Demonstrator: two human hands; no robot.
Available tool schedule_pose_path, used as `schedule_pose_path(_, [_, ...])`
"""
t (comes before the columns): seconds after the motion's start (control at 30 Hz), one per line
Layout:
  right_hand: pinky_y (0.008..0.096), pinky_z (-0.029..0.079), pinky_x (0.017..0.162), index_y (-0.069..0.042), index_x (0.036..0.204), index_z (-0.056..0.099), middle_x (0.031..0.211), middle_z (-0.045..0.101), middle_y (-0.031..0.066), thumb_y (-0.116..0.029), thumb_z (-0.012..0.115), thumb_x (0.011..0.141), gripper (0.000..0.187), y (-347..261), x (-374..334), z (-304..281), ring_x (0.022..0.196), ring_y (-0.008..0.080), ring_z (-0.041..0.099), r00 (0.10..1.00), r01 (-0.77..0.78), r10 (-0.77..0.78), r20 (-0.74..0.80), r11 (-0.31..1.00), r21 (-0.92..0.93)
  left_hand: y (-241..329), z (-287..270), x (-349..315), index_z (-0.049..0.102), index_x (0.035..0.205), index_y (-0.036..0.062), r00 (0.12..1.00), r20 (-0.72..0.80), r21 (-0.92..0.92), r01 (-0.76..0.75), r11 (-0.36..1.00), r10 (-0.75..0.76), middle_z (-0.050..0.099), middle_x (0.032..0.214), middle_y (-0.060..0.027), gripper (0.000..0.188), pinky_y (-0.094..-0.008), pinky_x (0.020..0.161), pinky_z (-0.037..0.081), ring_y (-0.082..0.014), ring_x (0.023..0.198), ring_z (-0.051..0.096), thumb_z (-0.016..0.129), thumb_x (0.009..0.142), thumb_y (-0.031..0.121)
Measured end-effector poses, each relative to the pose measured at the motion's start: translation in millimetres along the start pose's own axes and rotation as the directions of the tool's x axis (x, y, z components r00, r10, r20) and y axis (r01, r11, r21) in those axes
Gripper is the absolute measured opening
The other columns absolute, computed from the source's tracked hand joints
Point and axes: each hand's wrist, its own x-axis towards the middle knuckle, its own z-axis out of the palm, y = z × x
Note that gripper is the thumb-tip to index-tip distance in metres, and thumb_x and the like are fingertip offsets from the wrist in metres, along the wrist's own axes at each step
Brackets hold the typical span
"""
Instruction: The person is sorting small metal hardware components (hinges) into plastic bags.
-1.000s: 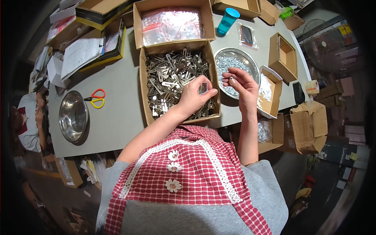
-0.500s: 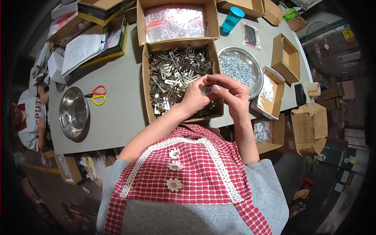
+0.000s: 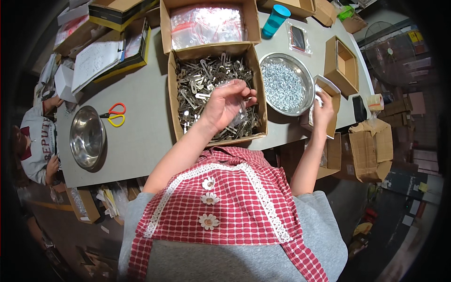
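Over an open cardboard box (image 3: pixel 171 101) heaped with slotted metal brackets (image 3: pixel 188 91), my left hand (image 3: pixel 223 105) is closed on a small clear plastic bag (image 3: pixel 238 116). The bag hangs below the curled fingers, and its contents cannot be made out. My right hand (image 3: pixel 323 113) is down in a shallow white-rimmed carton (image 3: pixel 334 96) of small white slips. Its fingers are bent together around a white slip (image 3: pixel 319 99), partly hidden by the hand. Between the two hands stands a round metal bowl (image 3: pixel 312 87) full of small silvery screws or similar hardware (image 3: pixel 284 89).
Clear bags with red seals (image 3: pixel 206 28) fill a box behind the brackets. A blue cup (image 3: pixel 276 22), a packaged dark item (image 3: pixel 298 38) and a cardboard tray (image 3: pixel 342 66) stand farther right. Scissors (image 3: pixel 116 114) and an empty steel bowl (image 3: pixel 88 136) lie left. Another person (image 3: pixel 37 136) sits far left.
My hands have parted. The right hand has moved right, from beside the left hand into the carton of white slips. The left keeps the clear bag over the brackets.
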Motion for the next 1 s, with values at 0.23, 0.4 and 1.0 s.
schedule_pose_path(0.23, [0.0471,0.059,0.084,0.008,0.118,0.066,0.109,0.070,0.0277,-0.034,0.079,0.084,0.056,79.3,-1.4,-17.6,0.101,0.0363,0.071,0.839,-0.207,0.433,0.329,0.813,-0.544,-1.5,-2.2,1.4,0.061,0.096,0.0028,0.999,-0.022,-0.046,0.032,0.998,-0.033,0.064,0.086,-0.0076,0.011,-0.0432,0.098,0.055,-0.0263,0.103,0.065,0.061,0.101,0.012])
schedule_pose_path(0.4, [0.0330,0.056,0.066,0.002,0.111,0.071,0.085,0.074,0.0136,-0.011,0.073,0.077,0.036,69.7,9.4,-0.6,0.072,0.0207,0.071,0.819,-0.256,0.368,0.440,0.921,-0.295,-3.4,-5.7,1.9,0.061,0.094,0.0039,0.999,-0.049,0.014,-0.003,1.000,0.003,0.063,0.087,-0.0071,0.011,-0.0389,0.096,0.052,-0.0242,0.101,0.064,0.063,0.098,0.014])
schedule_pose_path(1.0, [0.0299,0.045,0.051,0.002,0.088,0.073,0.065,0.062,0.0037,-0.037,0.072,0.096,0.040,65.9,-1.9,-41.9,0.054,0.0138,0.058,0.747,-0.642,0.545,0.380,0.739,0.201,-19.8,-8.2,-0.5,0.064,0.097,0.0036,0.979,-0.107,0.634,-0.066,0.771,0.172,0.070,0.095,-0.0078,0.010,-0.0299,0.089,0.050,-0.0162,0.090,0.066,0.069,0.093,0.010])
